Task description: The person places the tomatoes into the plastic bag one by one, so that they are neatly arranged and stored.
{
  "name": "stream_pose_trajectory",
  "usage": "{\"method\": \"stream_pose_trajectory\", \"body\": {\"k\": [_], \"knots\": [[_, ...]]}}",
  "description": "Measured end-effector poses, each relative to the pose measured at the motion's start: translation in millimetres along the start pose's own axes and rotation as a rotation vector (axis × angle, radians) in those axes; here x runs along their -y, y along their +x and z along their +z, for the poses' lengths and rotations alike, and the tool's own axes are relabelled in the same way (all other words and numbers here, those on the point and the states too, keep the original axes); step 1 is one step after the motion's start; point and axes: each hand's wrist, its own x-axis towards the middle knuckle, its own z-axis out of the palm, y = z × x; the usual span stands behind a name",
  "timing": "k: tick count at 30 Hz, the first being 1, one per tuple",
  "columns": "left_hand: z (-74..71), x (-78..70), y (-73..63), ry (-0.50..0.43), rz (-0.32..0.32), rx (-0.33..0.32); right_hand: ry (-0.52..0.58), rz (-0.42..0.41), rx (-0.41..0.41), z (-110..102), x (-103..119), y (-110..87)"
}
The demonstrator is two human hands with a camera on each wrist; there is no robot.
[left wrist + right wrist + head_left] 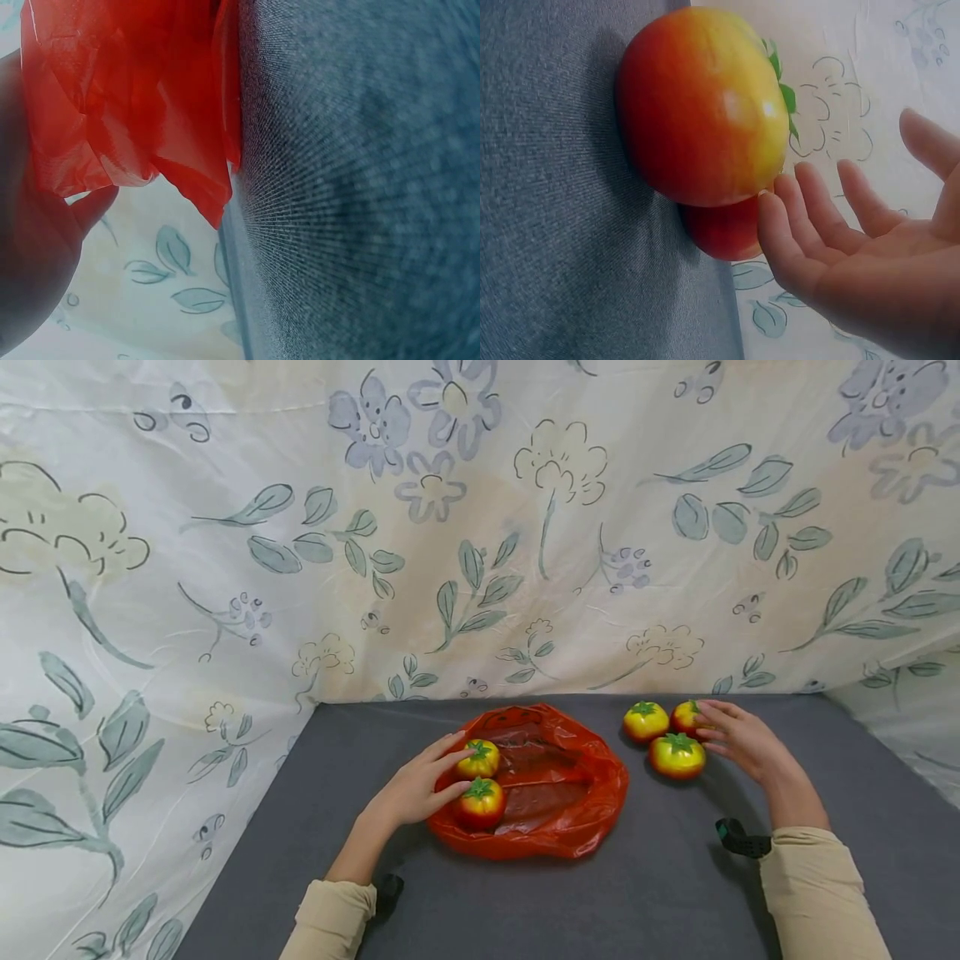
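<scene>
A red plastic bag point(551, 843) lies spread on the dark cloth, its mouth facing up. Two red-and-yellow tomatoes with green leafy tops, a rear tomato point(477, 760) and a front tomato point(482, 806), sit inside at its left. My left hand point(416, 785) is at the bag's left rim, fingers stretched over beside these tomatoes; in the left wrist view red plastic point(127, 97) hides most of its fingers. My right hand point(746, 739) is beside a cluster of three tomatoes, including a front tomato point(677, 756). Its fingers point(802, 247) are spread and slightly bent, gripping nothing.
The other clustered tomatoes are a left one point(645, 722) and a rear one point(686, 718), right of the bag. A dark grey cloth point(600, 910) covers the table. Behind it hangs a floral curtain point(480, 527). Dark straps with devices are at both wrists.
</scene>
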Motion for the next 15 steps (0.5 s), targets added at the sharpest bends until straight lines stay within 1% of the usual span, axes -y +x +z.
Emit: {"method": "stream_pose_trajectory", "body": {"k": [4,10,15], "knots": [[0.8,-0.7,1.3,0.001,-0.006,-0.003,-0.020,0.013,0.015,-2.8,-3.0,3.7],[2.1,-1.5,3.2,-0.004,-0.015,-0.004,-0.039,0.069,0.027,-7.9,-7.3,12.9],[3.2,-1.5,5.0,-0.003,-0.021,-0.008,-0.050,0.063,0.052,-11.2,-9.6,17.0]]}}
